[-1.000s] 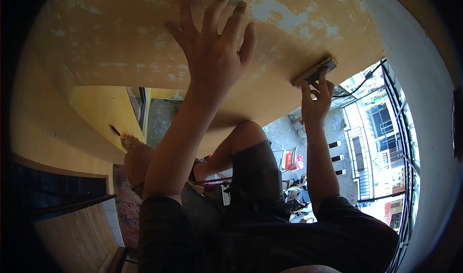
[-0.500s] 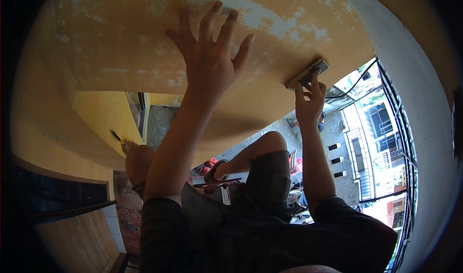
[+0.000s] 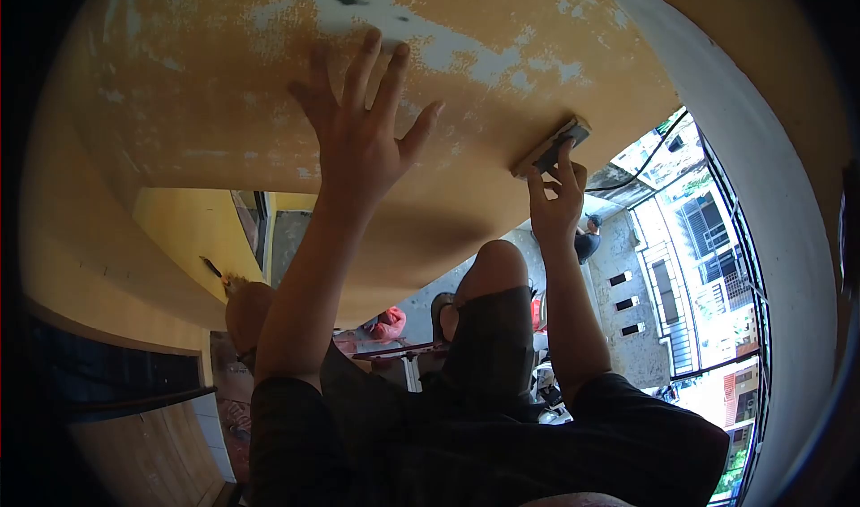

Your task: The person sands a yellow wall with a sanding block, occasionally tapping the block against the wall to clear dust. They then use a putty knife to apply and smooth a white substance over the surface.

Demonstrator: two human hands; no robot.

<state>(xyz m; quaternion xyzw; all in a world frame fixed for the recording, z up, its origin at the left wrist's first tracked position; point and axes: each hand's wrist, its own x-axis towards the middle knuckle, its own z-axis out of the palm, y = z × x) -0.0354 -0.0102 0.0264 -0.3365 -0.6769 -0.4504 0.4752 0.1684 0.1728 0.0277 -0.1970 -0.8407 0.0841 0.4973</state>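
Note:
My left hand (image 3: 360, 144) lies against the yellow wall (image 3: 475, 135), fingers spread and thumb pointing right, holding nothing. Patches of the wall's paint are worn to white above and around its fingertips. To the right, my right hand (image 3: 557, 201) grips a sanding block (image 3: 549, 149) by its dark back, with fingers and thumb on it. The block sits tilted, its pale face against the wall near the right edge. The surface beneath it is hidden.
My knees (image 3: 502, 265) are bent below my arms. Far below, a person (image 3: 588, 238) is beside a wall with several rectangular openings. A red bag (image 3: 388, 324) lies on the ground. A dark cable (image 3: 649, 162) hangs at the wall's right edge, near a curved white surface (image 3: 761, 149).
The view has shifted, so the wall and both hands appear lower and further left. My left hand keeps its place on the wall, and the right still grips the sanding block. The person below shows more.

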